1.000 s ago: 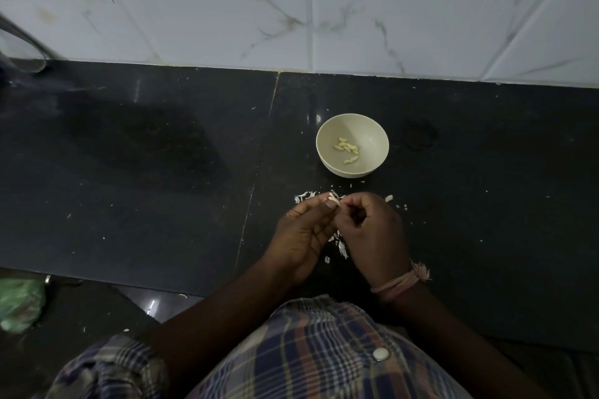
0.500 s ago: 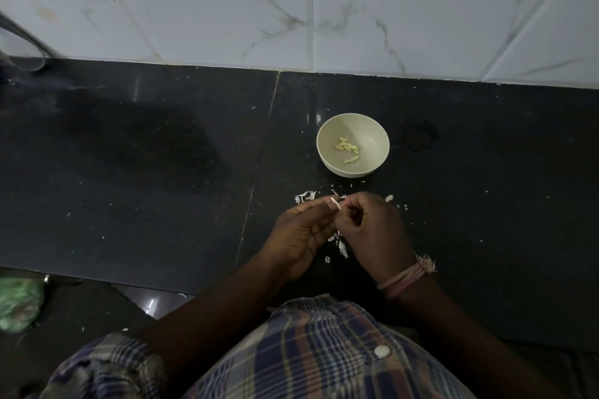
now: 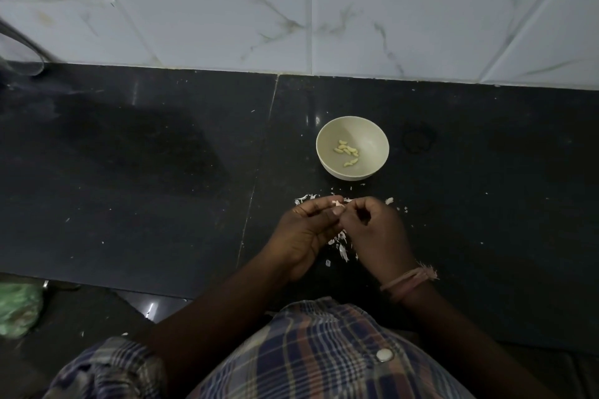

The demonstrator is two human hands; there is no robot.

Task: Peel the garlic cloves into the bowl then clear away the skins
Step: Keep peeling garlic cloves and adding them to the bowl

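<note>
Both hands pinching one garlic clove above the counter.
Left hand (image 3: 304,230) and right hand (image 3: 372,230) meet fingertip to fingertip, curled on the clove (image 3: 338,203), near the bowl (image 3: 327,136); positions unchanged from earlier.

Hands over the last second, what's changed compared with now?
Hardly anything. The left hand and right hand pinch the same garlic clove between their fingers, with only slight finger shifts. The bowl, its peeled cloves and the skins on the counter stayed put.
</note>
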